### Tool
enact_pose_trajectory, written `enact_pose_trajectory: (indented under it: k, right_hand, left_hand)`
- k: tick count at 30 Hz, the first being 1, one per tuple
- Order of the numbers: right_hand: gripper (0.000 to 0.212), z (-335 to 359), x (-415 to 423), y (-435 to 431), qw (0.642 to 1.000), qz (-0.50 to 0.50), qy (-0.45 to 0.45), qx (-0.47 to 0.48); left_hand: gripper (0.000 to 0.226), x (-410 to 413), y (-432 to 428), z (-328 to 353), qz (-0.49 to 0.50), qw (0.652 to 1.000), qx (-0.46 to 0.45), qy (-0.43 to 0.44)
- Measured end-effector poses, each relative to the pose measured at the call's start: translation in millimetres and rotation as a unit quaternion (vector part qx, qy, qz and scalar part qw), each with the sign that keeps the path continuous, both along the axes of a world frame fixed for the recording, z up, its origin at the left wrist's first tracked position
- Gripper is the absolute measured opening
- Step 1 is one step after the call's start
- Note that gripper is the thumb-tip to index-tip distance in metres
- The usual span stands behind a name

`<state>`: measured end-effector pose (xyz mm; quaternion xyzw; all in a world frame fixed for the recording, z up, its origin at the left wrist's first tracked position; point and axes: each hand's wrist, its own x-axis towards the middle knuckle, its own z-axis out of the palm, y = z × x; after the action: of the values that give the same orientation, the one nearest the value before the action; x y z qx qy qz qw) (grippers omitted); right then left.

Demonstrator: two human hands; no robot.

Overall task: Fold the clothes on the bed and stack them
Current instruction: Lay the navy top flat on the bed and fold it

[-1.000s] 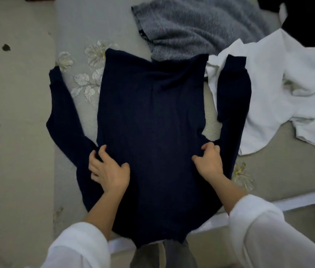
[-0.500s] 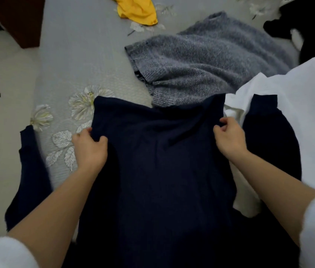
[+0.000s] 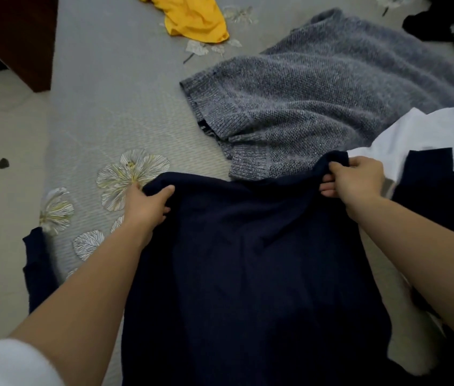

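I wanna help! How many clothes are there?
5: navy sweater nearest, grey sweater behind it, yellow garment far back, white garment right, black garment top right. Others may be hidden.

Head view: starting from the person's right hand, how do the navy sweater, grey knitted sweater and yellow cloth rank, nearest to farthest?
From the right hand:
1. Navy sweater, gripped at its far edge.
2. Grey knitted sweater, just beyond, slightly left.
3. Yellow cloth, far off at the top left.
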<state>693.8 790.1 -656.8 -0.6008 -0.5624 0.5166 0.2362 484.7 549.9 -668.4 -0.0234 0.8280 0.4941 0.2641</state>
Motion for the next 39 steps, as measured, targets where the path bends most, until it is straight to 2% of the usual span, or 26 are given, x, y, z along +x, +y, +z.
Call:
enact_pose_trajectory:
  k: [3, 6, 8, 10, 14, 15, 16, 18, 20, 23, 29, 33, 36, 39]
  right_hand:
    - [0.009, 12, 4, -3, 1.000, 0.000, 0.005, 0.022]
    - [0.019, 31, 16, -2, 0.994, -0.009, 0.015, 0.109]
    - [0.019, 44, 20, 2, 0.990, -0.014, 0.035, 0.137]
    - [0.020, 49, 18, 10, 0.990, -0.029, 0.060, 0.123]
    - [0.020, 41, 2, 23, 0.995, -0.027, 0.082, 0.058]
    - [0.027, 35, 1, 23, 0.996, -0.008, 0.067, 0.051]
    - [0.039, 29, 1, 21, 0.998, 0.016, 0.043, 0.048]
    - [0.061, 19, 6, 12, 0.995, 0.075, -0.013, 0.063]
    - [0.070, 11, 14, -3, 0.979, 0.149, -0.069, 0.120]
    - [0.068, 7, 29, -25, 0.957, 0.206, -0.090, 0.183]
    - [0.047, 23, 111, -56, 0.930, 0.247, -0.114, 0.247]
    - [0.043, 38, 190, -55, 0.929, 0.199, -0.151, 0.273]
    - [0.040, 51, 233, -35, 0.938, 0.123, -0.194, 0.261]
    - [0.045, 55, 249, -16, 0.945, 0.129, -0.227, 0.196]
  left_hand:
    - [0.024, -5, 0, 1, 0.033, 0.999, 0.002, 0.015]
    - [0.010, -17, -12, 11, 0.065, 0.992, 0.066, 0.083]
    - [0.007, -30, -23, 24, 0.072, 0.986, 0.093, 0.120]
    - [0.010, -42, -29, 34, 0.076, 0.982, 0.102, 0.139]
    - [0.010, -50, -26, 36, 0.104, 0.974, 0.161, 0.118]
    - [0.013, -47, -25, 33, 0.094, 0.976, 0.165, 0.107]
    - [0.029, -43, -25, 27, 0.069, 0.983, 0.136, 0.106]
    - [0.060, -26, -29, 14, -0.023, 0.988, 0.004, 0.151]
    - [0.069, 2, -33, 2, -0.151, 0.954, -0.094, 0.242]
    - [0.062, 52, -37, -13, -0.304, 0.881, -0.164, 0.322]
    - [0.056, 179, -35, -12, -0.431, 0.846, -0.134, 0.284]
    - [0.053, 259, -26, -3, -0.457, 0.850, -0.098, 0.242]
    - [0.054, 305, -24, 0, -0.475, 0.842, -0.101, 0.237]
    - [0.056, 336, -29, -4, -0.498, 0.823, -0.149, 0.229]
